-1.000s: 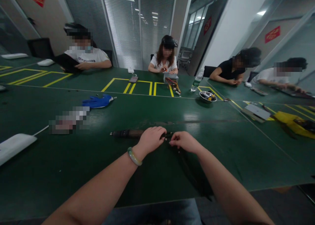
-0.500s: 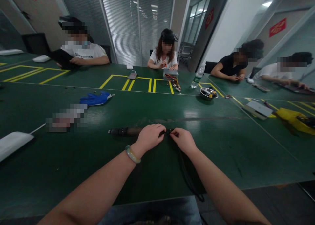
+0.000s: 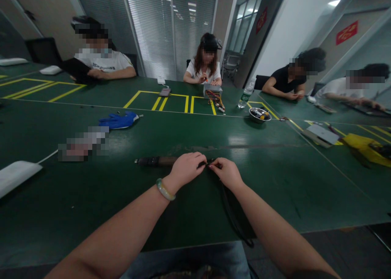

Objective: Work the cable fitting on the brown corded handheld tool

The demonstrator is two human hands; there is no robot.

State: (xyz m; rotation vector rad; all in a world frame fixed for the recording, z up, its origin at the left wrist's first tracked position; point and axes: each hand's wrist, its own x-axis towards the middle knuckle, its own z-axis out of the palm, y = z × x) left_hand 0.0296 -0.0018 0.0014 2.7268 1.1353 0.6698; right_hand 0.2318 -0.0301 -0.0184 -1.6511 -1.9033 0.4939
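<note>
A dark, slim electric screwdriver [image 3: 157,161] lies on the green table in front of me, its metal tip pointing left. My left hand [image 3: 187,168] is wrapped over its rear part and hides that end. Close beside it, my right hand [image 3: 228,174] is closed, thumb and fingers pinched at the black cable's end by the screwdriver's tail. The black cable [image 3: 229,207] runs down from under the right hand and over the table's front edge. Exactly how plug and tail meet is too small and covered to tell.
On the left are a blue glove [image 3: 119,120], a blurred-out item [image 3: 84,144] and a white box [image 3: 18,177] with a cord. Farther off stand a metal bowl [image 3: 259,115] of parts and a water bottle [image 3: 246,95]. Several people sit around the table.
My right fingertips have shifted slightly left, closer to the left hand at the screwdriver's tail. The left hand keeps its grip, and the screwdriver lies as before.
</note>
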